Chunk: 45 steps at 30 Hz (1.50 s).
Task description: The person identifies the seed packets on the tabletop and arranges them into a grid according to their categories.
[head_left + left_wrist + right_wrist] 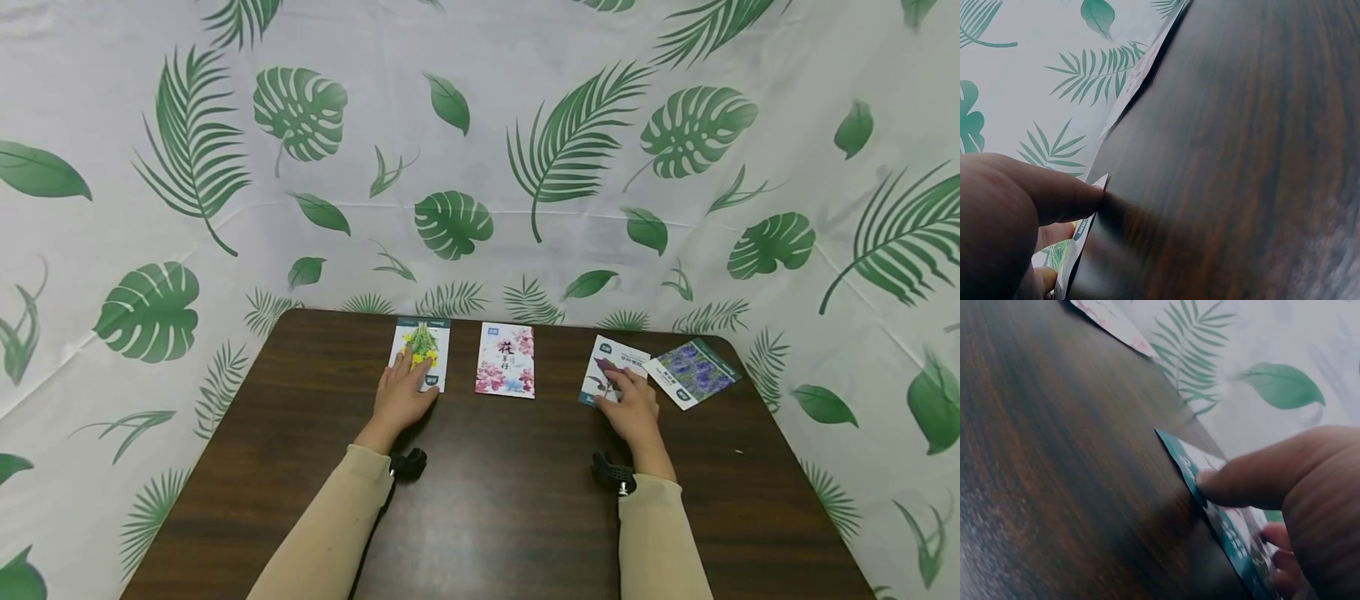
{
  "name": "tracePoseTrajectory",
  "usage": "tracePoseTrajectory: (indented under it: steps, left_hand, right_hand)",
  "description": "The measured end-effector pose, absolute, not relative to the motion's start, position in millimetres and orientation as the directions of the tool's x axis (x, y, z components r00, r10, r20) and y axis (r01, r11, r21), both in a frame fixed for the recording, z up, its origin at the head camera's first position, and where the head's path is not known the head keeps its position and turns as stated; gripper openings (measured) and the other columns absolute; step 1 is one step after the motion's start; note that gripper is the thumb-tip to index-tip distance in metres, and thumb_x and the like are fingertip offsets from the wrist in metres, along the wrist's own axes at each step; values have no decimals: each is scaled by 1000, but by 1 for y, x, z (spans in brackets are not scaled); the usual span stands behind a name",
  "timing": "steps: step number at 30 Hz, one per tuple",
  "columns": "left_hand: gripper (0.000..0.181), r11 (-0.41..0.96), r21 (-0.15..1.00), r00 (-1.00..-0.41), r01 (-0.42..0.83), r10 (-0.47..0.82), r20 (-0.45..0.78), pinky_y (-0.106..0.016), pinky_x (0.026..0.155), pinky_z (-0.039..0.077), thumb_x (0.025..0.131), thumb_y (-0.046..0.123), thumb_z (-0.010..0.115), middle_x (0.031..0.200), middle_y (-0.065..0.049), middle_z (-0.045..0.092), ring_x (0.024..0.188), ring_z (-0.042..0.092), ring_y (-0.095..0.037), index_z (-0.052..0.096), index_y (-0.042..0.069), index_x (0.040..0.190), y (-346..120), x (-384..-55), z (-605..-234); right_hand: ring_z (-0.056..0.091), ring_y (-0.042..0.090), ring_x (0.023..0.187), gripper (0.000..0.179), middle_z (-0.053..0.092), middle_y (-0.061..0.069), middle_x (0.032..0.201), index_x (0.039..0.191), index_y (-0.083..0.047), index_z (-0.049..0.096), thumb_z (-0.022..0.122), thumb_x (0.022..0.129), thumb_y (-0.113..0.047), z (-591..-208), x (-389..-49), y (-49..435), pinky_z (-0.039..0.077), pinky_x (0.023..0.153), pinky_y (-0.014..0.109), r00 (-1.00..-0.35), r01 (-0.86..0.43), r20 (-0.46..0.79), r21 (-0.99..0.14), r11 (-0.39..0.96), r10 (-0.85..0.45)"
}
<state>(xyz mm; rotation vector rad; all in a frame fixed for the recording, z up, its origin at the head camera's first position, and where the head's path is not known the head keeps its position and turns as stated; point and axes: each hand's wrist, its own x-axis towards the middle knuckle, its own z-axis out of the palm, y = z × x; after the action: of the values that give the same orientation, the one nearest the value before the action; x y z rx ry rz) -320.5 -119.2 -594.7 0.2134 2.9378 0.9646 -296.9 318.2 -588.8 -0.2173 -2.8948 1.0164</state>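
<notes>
Yellow-flower pkt [424, 340] — under L fingers [403, 364]; maroon-plant pkt [606, 362] — under R fingers [621, 382].

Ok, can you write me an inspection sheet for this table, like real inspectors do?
Surface: dark wood-look table.
Job's things: yellow-flower packet, pink-blossom packet, reddish-flower packet, purple-flower packet.
Clutter: tiny pale speck, right side.
Left hand: touching the yellow-flower packet.
Right hand: touching the reddish-flower packet.
Cables: thin dark lines beside the sleeves; cannot tell if cables.
Surroundings: white cloth with green leaves.
</notes>
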Motion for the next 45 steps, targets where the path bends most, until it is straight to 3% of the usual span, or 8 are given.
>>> tracePoseTrajectory:
  steps: [14,25,34,38,45]
  left_hand:
    - [65,792,599,-989,122,145,10,-64,137,7,105,36,67,182,-24,15,172,9,-42,51,15,164,-120,-320,-595]
    - [65,788,604,-989,120,145,8,-64,138,6,105,36,67,182,-24,15,172,8,-42,50,14,164,-120,-320,-595]
    - [64,789,602,-990,124,141,19,-65,137,8,105,35,67,182,-24,16,171,10,-42,51,14,164,-120,-320,-593]
    - [63,787,602,-989,132,145,27,-66,137,10,105,33,68,181,-25,18,171,12,-44,53,13,163,-119,-319,-591]
    - [63,782,611,-990,120,138,18,-65,137,9,104,32,69,181,-25,18,171,12,-43,54,13,162,-119,-317,-588]
  right_hand:
    - [36,55,146,62,39,25,170,153,-12,62,81,97,-32,-597,-299,308,28,116,73,-995,-65,97,-589,805,-9]
    - [42,52,138,59,47,24,165,148,-13,68,84,95,-32,-606,-297,306,31,112,69,-983,-106,183,-587,803,4]
    - [44,54,142,44,57,24,159,139,-5,72,78,96,-12,-608,-293,301,29,107,69,-939,-166,340,-596,785,60]
    - [51,51,137,38,63,23,153,135,-7,76,78,97,-13,-608,-286,298,32,103,66,-942,-170,334,-568,805,37]
    - [51,50,132,39,66,22,145,132,-11,79,85,94,-17,-610,-271,292,32,101,64,-942,-218,336,-555,803,-23]
